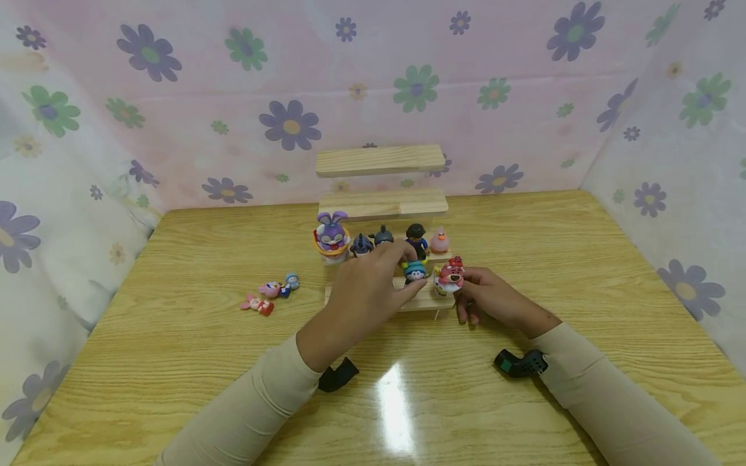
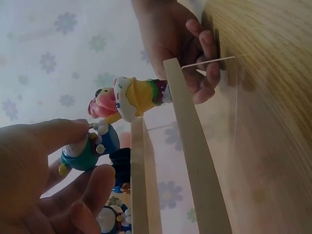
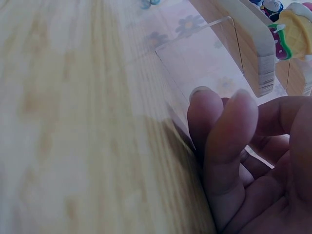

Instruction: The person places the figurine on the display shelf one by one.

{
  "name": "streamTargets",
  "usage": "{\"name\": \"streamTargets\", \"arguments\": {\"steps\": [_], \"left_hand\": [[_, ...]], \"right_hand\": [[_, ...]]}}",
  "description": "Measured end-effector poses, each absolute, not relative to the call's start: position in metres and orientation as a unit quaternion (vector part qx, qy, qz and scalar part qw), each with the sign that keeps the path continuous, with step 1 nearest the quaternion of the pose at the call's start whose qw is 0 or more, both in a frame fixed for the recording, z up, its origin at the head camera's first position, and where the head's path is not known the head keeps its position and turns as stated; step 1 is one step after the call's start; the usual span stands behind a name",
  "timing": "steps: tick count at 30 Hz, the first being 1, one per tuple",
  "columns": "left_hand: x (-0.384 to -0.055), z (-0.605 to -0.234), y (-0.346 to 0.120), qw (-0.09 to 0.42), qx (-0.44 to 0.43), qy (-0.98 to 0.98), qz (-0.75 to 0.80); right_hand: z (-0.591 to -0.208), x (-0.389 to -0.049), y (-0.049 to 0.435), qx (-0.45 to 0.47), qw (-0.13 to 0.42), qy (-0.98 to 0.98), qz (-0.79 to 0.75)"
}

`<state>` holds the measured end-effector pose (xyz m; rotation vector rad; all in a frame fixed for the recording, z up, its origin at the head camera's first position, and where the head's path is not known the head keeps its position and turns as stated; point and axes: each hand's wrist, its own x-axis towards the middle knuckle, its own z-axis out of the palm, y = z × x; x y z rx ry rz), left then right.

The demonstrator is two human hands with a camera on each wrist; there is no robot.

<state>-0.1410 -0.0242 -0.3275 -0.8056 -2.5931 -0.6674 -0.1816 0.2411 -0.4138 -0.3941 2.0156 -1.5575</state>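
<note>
My left hand (image 1: 370, 278) pinches a small figurine with a teal horned hat (image 1: 414, 270) between thumb and fingers, over the lowest shelf (image 1: 416, 301). In the left wrist view this figurine (image 2: 90, 148) is tilted, close to a pink bear figurine (image 2: 105, 103) on a waffle-patterned base. The bear figurine (image 1: 451, 277) stands at the shelf's right end. Beside that end, my right hand (image 1: 495, 299) rests low at the table, fingers loosely curled near the clear side panel (image 3: 195, 58). Nothing shows between the fingers in the right wrist view.
A purple rabbit figurine (image 1: 332, 236), a dark-haired figurine (image 1: 416, 239) and a pink bird figurine (image 1: 440, 241) stand on the shelf behind. Two wooden shelves (image 1: 381, 204) rise above. Several small figurines (image 1: 271, 289) lie on the table (image 1: 204, 362) at left.
</note>
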Motion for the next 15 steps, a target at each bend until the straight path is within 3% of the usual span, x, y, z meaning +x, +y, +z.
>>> {"name": "streamTargets", "arguments": {"steps": [15], "left_hand": [[-0.1431, -0.3349, -0.0215, 0.138, -0.278, -0.930, -0.199]], "right_hand": [[-0.4171, -0.1829, 0.2417, -0.144, 0.274, 0.755, -0.579]]}}
